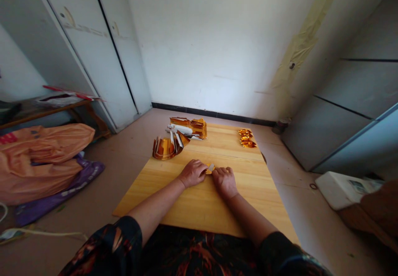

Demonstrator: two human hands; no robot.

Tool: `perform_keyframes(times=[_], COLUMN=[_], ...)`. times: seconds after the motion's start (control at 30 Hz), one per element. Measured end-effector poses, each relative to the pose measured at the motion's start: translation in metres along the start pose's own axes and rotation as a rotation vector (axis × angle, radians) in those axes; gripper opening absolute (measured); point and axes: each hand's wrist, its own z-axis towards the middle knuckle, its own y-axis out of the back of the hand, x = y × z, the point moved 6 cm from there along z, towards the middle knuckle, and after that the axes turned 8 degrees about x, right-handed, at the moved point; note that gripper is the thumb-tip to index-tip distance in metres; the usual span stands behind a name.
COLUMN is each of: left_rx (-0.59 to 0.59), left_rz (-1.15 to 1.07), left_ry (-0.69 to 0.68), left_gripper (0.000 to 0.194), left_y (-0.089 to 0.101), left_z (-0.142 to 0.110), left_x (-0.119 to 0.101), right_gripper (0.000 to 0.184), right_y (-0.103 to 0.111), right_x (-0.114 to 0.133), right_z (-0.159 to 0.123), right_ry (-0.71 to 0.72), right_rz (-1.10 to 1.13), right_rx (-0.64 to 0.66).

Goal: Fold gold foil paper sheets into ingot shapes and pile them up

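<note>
My left hand (193,173) and my right hand (224,180) rest side by side in the middle of a low wooden table (199,209). Both have their fingers curled and pressed onto a small piece of gold foil paper (210,168) between them. Only a sliver of the paper shows between the fingertips. A curled stack of gold foil sheets (166,146) lies beyond my left hand. A second pile of gold and white sheets (188,127) sits at the table's far edge. A few folded gold pieces (246,138) lie at the far right corner.
Orange and purple bags (43,160) lie on the floor at the left, beside a wooden bench (49,110). White cabinet doors (102,52) stand at the back left. A white box (340,189) sits on the floor at the right.
</note>
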Motion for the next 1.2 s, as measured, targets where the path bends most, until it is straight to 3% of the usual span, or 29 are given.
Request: perform_keyframes(times=[0.1,0.53,0.7,1.2], left_rx=[0.011,0.007,-0.019,0.008], left_rz=[-0.044,-0.138,-0.136,-0.163], left_ry=[0.003,0.034,0.107,0.348], left_gripper=[0.019,0.026,0.015,0.018], left_y=[-0.002,-0.004,-0.01,-0.01], left_z=[0.0,-0.002,0.002,0.007], left_x=[-0.003,-0.002,0.003,0.011], right_gripper=[0.017,0.019,0.018,0.018], right_y=[0.001,-0.003,0.001,0.005], right_x=[-0.006,-0.023,-0.025,-0.026], right_z=[-0.005,-0.004,-0.005,-0.002], right_ry=[-0.045,-0.11,-0.194,-0.349], right_rz=[0.031,0.172,0.202,0.17], right_rx=[0.002,0.046,0.053,0.207])
